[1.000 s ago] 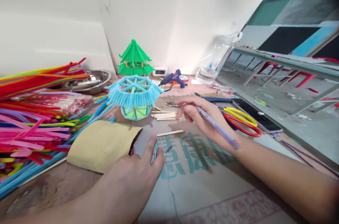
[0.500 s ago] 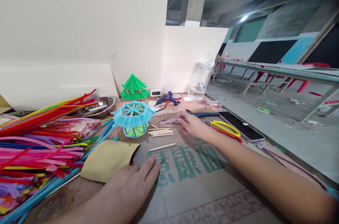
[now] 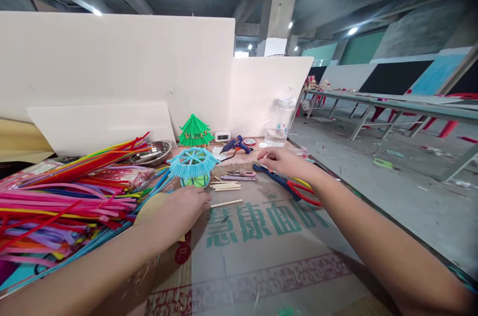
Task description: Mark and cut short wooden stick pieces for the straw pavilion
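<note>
My left hand (image 3: 178, 212) lies flat on the brown paper (image 3: 149, 206) at the cardboard's left edge, fingers stretched toward a single wooden stick (image 3: 226, 203). My right hand (image 3: 281, 160) hovers palm down over the blue-handled pliers (image 3: 274, 178), fingers loosely spread and holding nothing. A purple pen (image 3: 238, 177) lies on the cardboard just left of it, beside a small pile of wooden sticks (image 3: 225, 186). The light-blue pipe-cleaner roof model (image 3: 193, 162) stands between the two hands, farther back.
A big heap of coloured pipe cleaners (image 3: 63, 191) fills the left side. Behind stand a green pagoda model (image 3: 194, 131), a metal bowl (image 3: 151, 152), a blue glue gun (image 3: 235, 145), a small clock (image 3: 222, 136) and a plastic jar (image 3: 279, 123). Red and yellow scissors (image 3: 304, 191) lie by my right wrist.
My right hand let go of the purple pen, which now lies on the cardboard, and moved back over the pliers. My left hand slid left onto the brown paper. The view tilted upward.
</note>
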`<state>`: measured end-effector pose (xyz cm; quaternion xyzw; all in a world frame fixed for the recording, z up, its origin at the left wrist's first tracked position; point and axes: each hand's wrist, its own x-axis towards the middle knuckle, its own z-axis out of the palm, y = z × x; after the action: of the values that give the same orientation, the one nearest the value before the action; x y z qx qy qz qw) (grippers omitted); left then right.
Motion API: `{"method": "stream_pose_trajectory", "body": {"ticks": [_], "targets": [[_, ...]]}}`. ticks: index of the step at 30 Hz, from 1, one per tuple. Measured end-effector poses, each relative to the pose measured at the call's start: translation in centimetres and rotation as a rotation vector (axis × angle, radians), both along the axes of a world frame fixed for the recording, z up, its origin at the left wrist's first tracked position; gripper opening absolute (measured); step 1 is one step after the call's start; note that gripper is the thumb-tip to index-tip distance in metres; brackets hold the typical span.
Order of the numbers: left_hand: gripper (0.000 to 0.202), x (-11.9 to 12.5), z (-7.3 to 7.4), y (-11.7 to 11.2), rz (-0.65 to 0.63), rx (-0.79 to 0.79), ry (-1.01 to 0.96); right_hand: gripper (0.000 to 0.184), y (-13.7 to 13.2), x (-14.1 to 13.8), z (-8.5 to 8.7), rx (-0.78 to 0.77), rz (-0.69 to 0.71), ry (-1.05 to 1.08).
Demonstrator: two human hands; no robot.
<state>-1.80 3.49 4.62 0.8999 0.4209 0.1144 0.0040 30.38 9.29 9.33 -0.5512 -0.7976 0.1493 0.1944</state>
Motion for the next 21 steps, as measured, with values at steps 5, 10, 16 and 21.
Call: {"method": "stream_pose_trajectory", "body": {"ticks": [5, 10, 16, 21], "targets": [[0.018, 3.4, -0.7, 0.8, 0.013, -0.115, 0.049, 0.019, -1.5, -0.5, 0.2, 0.019, 0.009, -0.11], [0.028, 4.2, -1.9, 2.2, 0.09, -0.18, 0.016, 0.018, -3.6, 2.6, 0.0, 0.043, -0.069, -0.195], [0.02, 3.3, -0.5, 1.4, 0.13, -0.207, -0.231, 0.022, -4.7, 5.4, -1.7, 0.1, -0.288, -0.263], [0.032, 2.3, 1.8, 0.5, -0.023, -0.398, -0.51, 0.039, -4.3, 5.8, -3.9, 0.134, -0.289, -0.282]]}}
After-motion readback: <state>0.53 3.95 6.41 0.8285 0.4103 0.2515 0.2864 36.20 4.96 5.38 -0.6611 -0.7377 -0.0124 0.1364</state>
